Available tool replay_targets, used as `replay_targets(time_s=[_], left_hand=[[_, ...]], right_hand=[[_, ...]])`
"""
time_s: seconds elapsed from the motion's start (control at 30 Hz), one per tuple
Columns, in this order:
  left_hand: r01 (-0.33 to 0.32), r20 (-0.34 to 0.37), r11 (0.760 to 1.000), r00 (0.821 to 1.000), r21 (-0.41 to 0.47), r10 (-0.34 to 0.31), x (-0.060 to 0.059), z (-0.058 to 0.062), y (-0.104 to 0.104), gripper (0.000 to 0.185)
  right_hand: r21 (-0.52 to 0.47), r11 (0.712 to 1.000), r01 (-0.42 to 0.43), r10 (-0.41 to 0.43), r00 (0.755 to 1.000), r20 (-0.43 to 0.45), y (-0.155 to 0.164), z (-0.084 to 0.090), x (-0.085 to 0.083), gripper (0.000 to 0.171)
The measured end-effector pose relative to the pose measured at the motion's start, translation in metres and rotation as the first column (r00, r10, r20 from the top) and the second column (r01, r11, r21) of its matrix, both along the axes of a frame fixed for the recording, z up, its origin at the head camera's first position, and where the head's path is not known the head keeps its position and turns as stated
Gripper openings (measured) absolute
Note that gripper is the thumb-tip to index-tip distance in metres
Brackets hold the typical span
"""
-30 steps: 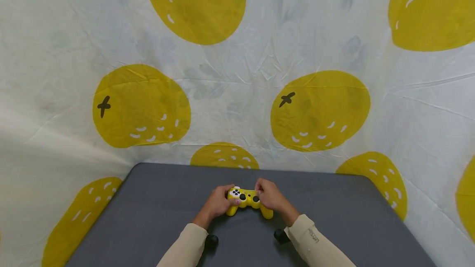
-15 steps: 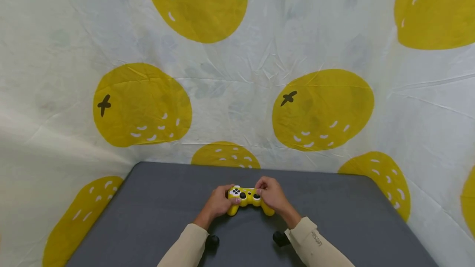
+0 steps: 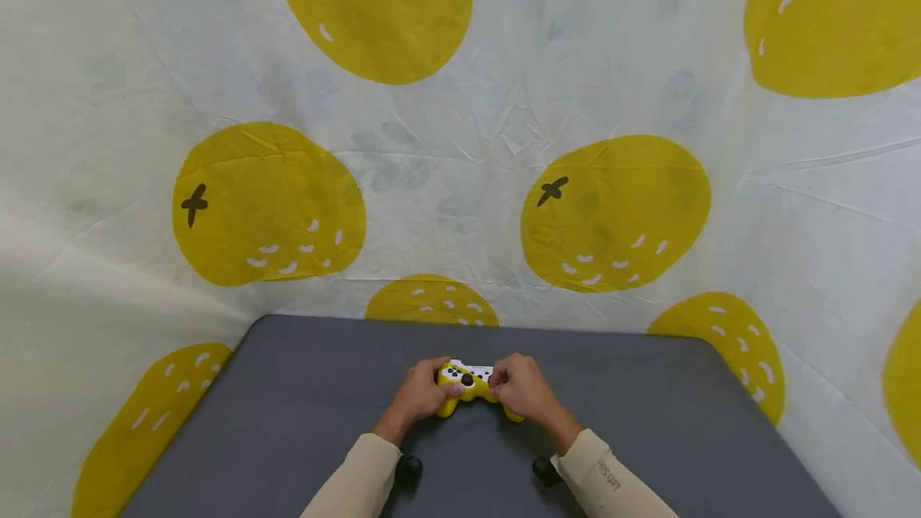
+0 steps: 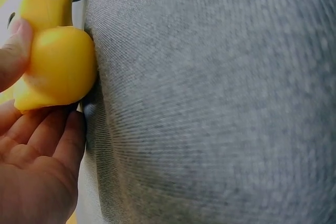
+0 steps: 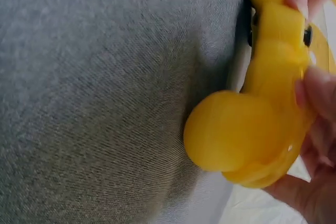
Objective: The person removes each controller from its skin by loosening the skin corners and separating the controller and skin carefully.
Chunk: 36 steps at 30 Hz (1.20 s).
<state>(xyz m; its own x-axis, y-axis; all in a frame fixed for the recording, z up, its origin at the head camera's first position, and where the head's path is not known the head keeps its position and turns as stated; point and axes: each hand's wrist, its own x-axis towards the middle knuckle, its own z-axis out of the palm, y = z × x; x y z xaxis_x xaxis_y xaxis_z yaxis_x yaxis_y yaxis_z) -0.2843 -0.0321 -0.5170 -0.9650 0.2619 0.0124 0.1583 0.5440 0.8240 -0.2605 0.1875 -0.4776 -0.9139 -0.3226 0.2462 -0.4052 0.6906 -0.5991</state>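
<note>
A game controller [image 3: 477, 392] with a yellow cover over a white face is held just above the grey table. My left hand [image 3: 420, 390] grips its left side, thumb on the front; in the left wrist view the fingers of that left hand [image 4: 42, 153] lie behind the yellow handle [image 4: 60, 66]. My right hand [image 3: 524, 386] pinches the yellow cover at the right side, and white face shows along the top there. In the right wrist view the right thumb [image 5: 320, 90] lies against the yellow cover [image 5: 236, 129], other fingers partly hidden. The right buttons are partly covered by my hand.
The dark grey table [image 3: 324, 358] runs back to a hanging white cloth [image 3: 439, 206] printed with yellow fruit. A black rounded object [image 3: 410, 468] sits at the left cuff and another black object [image 3: 545, 470] at the right cuff.
My right hand has moved down and slightly toward me. White now shows along the controller's upper right where yellow cover was before. The left hand keeps its hold.
</note>
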Motion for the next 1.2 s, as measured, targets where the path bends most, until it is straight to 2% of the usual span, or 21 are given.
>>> replay_targets(time_s=[0.2,0.27,0.37,0.5,0.6,0.7,0.8,0.93,0.97,1.03,1.1,1.2], left_hand=[[-0.007,0.019,1.0,1.0,-0.004,0.007,-0.002,0.002,-0.003,0.062],[-0.007,0.032,1.0,0.999,-0.005,0.007,-0.002,0.004,-0.004,0.063],[-0.008,0.027,1.0,1.0,0.002,0.008,-0.004,0.005,-0.005,0.063],[-0.003,0.026,1.0,1.0,0.006,0.003,-0.005,0.006,-0.005,0.064],[0.003,0.033,1.0,0.999,0.009,-0.003,-0.006,0.007,-0.004,0.064],[0.004,0.04,1.0,0.999,0.019,-0.005,-0.007,0.008,-0.003,0.065],[0.005,0.042,1.0,0.999,0.025,-0.006,-0.009,0.008,-0.002,0.065],[0.009,0.038,1.0,0.999,0.027,-0.01,-0.009,0.008,-0.002,0.065],[0.009,0.037,1.0,0.999,0.028,-0.01,-0.008,0.008,-0.002,0.065],[0.004,0.036,1.0,0.999,0.023,-0.005,-0.006,0.006,-0.002,0.065],[0.0,0.036,1.0,0.999,0.011,0.0,-0.004,0.004,-0.002,0.065],[0.001,0.038,1.0,0.999,0.006,-0.002,-0.002,0.001,-0.001,0.065]], right_hand=[[0.098,0.975,0.198,-0.192,0.979,-0.067,-0.01,0.001,0.001,0.025],[0.108,0.965,0.239,-0.23,0.969,-0.088,-0.01,0.001,-0.001,0.026],[0.105,0.961,0.255,-0.249,0.966,-0.07,-0.009,0.005,-0.005,0.022],[0.083,0.973,0.217,-0.218,0.976,0.007,-0.009,0.011,-0.011,0.011],[0.028,0.987,0.158,-0.159,0.984,0.076,-0.01,0.013,-0.016,0.021],[-0.025,0.995,0.096,-0.092,0.986,0.141,-0.013,0.013,-0.021,0.02],[0.0,0.999,0.039,-0.038,0.983,0.182,-0.019,0.012,-0.025,0.012],[0.044,0.999,0.011,-0.02,0.98,0.197,-0.026,0.011,-0.028,0.007],[0.042,0.999,0.011,-0.019,0.979,0.202,-0.028,0.01,-0.028,0.008],[0.046,0.999,0.023,-0.033,0.977,0.211,-0.031,0.009,-0.029,0.021],[0.047,0.998,0.046,-0.056,0.967,0.247,-0.033,0.007,-0.028,0.034],[0.048,0.996,0.08,-0.091,0.947,0.308,-0.035,0.005,-0.026,0.045]])
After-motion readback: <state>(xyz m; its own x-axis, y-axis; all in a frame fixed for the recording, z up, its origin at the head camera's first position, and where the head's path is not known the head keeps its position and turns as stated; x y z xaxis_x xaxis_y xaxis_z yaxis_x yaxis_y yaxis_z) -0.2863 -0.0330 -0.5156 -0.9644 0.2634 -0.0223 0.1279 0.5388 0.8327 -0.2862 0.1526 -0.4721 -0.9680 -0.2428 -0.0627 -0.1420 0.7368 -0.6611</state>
